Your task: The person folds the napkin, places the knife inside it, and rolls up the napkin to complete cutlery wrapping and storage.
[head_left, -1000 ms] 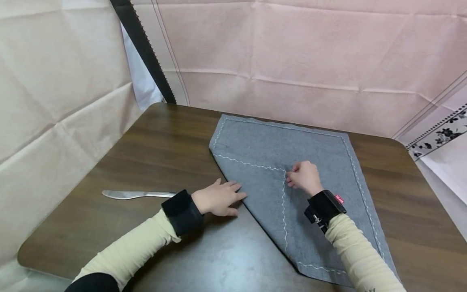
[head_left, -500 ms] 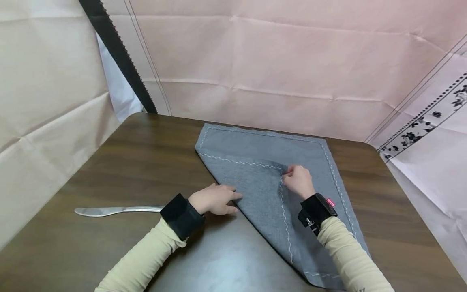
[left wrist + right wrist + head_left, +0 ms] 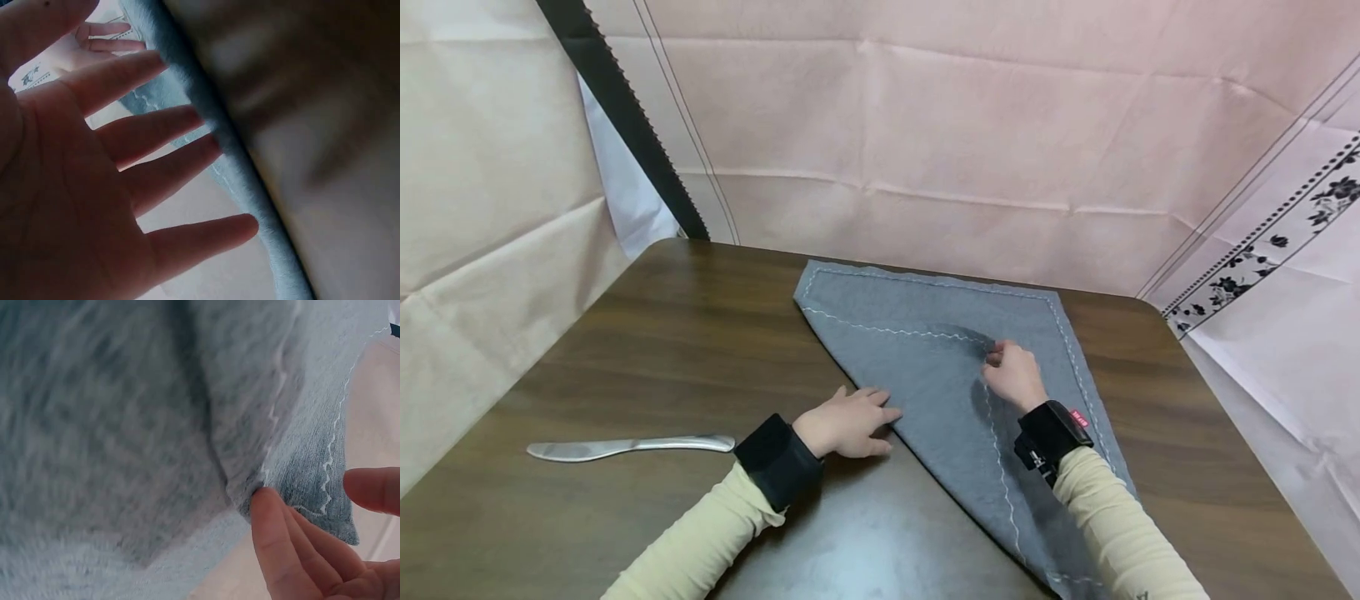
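Fingers (image 3: 270,528) of the right hand (image 3: 1017,375) pinch one corner of the gray cloth (image 3: 895,375), holding it raised off the layer beneath; the left hand's (image 3: 846,422) fingers are released and spread, tips touching the folded edge; the cloth lies folded slantwise on the brown table (image 3: 700,350), right of its middle; that small pinch could lose the corner if the fabric pulls against it; the left fingertips, bearing on little but the fold, might let the whole sheet slide or skew under a tug; an uneven pull would likely wrinkle the flap; the right sleeve (image 3: 1120,517) lies across the near right part of the cloth, hiding some edge and perhaps dragging on it; a silver knife (image 3: 625,448) rests just beside the left wristband (image 3: 779,461), where a backward sweep could knock it; hanging sheets (image 3: 880,125) close off the far side.
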The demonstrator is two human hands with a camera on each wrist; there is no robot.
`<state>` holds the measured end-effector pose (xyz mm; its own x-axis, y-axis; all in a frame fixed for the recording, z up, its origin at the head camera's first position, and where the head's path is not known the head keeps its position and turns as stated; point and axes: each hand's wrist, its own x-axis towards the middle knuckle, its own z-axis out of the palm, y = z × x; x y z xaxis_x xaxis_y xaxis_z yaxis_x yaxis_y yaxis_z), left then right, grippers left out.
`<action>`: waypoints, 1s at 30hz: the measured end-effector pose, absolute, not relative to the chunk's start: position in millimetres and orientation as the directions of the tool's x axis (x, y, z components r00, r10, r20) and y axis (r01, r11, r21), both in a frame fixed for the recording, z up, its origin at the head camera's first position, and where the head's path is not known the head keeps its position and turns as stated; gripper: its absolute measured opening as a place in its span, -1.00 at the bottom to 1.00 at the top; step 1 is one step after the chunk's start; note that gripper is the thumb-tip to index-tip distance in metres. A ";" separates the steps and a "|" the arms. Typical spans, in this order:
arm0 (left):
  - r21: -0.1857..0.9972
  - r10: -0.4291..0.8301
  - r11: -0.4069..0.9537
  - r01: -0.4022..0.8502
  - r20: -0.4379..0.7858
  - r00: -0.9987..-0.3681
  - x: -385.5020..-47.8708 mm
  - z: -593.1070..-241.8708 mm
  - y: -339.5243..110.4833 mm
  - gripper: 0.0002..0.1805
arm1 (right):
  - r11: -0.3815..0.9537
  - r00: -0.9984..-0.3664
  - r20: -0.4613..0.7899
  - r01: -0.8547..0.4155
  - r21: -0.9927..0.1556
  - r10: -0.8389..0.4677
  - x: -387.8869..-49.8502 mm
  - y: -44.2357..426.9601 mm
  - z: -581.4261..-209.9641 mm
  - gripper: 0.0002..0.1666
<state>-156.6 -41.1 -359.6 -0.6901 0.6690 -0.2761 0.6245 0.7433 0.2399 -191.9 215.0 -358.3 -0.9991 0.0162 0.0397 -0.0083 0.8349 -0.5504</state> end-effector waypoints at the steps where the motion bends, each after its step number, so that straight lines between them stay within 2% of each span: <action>1: 0.236 0.670 0.743 0.627 -0.275 -0.690 -156.7 -360.4 -39.9 -0.43 | 0.833 -0.999 0.031 0.000 -0.553 0.021 -192.8 216.8 -358.2 -0.47; 10: 0.215 0.692 0.722 0.657 -0.235 -0.683 -155.0 -367.7 -35.5 -0.39 | 0.829 -0.999 -0.002 0.036 -0.558 0.042 -200.4 235.2 -360.7 -0.40; 18: 0.228 0.715 0.699 0.677 -0.226 -0.662 -155.1 -367.4 -34.6 -0.37 | 0.839 -0.999 0.019 0.011 -0.544 0.026 -208.3 254.0 -358.2 -0.36; 24: 0.248 0.729 0.685 0.686 -0.224 -0.647 -156.8 -366.9 -30.9 -0.34 | 0.840 -1.000 -0.014 0.028 -0.542 0.024 -214.5 264.0 -355.8 -0.32; 30: 0.207 0.720 0.694 0.690 -0.237 -0.653 -160.5 -368.0 -25.6 -0.33 | 0.830 -0.998 -0.058 0.031 -0.558 -0.001 -218.8 265.8 -354.5 -0.31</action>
